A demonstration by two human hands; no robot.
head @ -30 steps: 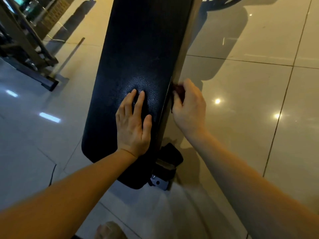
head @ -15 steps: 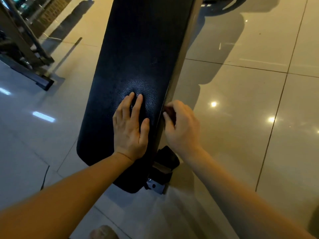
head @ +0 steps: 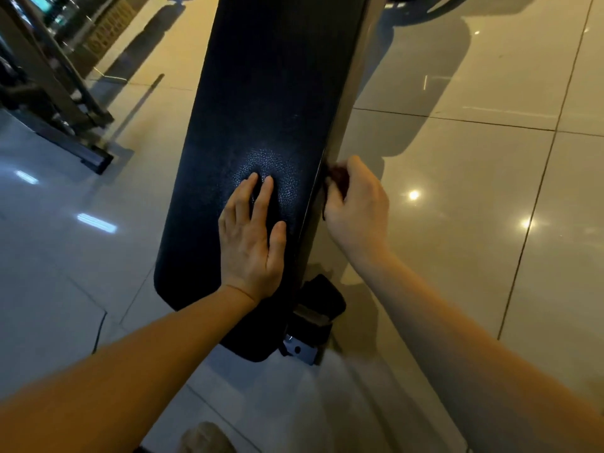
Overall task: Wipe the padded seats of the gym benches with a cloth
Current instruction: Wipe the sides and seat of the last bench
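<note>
Top of the long black grained padded bench seat: bare from its far end down to the left hand, which lies flat near the near end, leaving a free strip along the pad's left edge. The right hand, gripping a dark red cloth, blocks the pad's right side edge. The glossy beige tiled floor lies open right of the bench. A black frame foot with grey metal bracket juts out below the near right corner. A dark metal machine frame stands well apart, far left.
</note>
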